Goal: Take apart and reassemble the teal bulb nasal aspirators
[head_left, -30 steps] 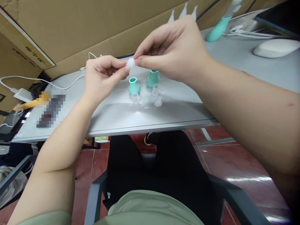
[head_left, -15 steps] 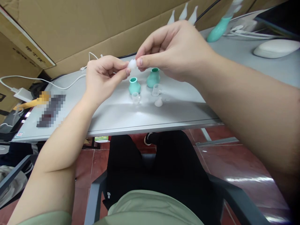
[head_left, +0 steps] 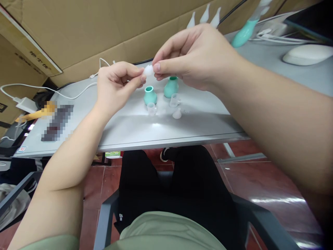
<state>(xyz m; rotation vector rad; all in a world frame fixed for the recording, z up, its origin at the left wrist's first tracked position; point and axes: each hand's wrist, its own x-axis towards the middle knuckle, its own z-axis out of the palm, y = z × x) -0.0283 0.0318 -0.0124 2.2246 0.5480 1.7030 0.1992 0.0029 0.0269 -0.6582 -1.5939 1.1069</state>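
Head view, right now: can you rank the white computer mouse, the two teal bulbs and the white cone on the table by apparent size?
White computer mouse
Right teal bulb, its rim partly behind the right hand
Left teal bulb, only slightly smaller
White cone

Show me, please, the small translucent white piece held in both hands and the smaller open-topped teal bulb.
Small translucent white piece [head_left: 148,71]: head view, on its visible middle.
Smaller open-topped teal bulb [head_left: 150,97]: head view, on its rounded body.
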